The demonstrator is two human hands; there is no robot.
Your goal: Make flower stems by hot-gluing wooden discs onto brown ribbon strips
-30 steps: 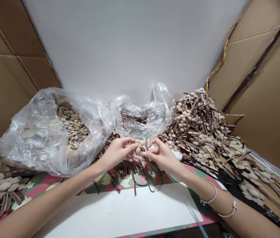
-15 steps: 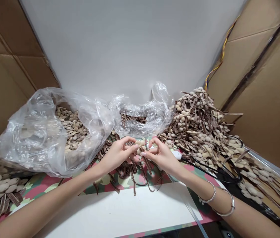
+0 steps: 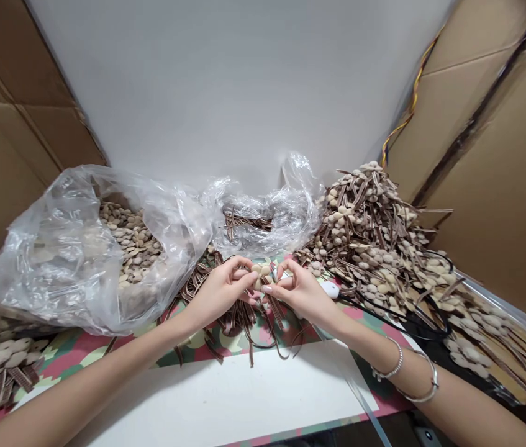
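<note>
The table (image 3: 393, 402), under a pink, green and cream patterned cover (image 3: 88, 341), bears a white sheet (image 3: 235, 397) along its front edge. A clear plastic bag (image 3: 71, 261) (its mouth gapes over beige pads (image 3: 136, 248)) slumps toward the back left corner; a crumpled clear wrapper (image 3: 290, 217) lies mid back edge. Brown ribbons (image 3: 202, 273) tangle mid-table. A ribboned heap (image 3: 369, 230) fills the back right corner, a smaller pile (image 3: 2, 354) the left edge.

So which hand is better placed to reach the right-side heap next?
Probably the right hand: it lies nearer the heap of beige pieces and brown ribbons, with the left hand farther off.
</note>
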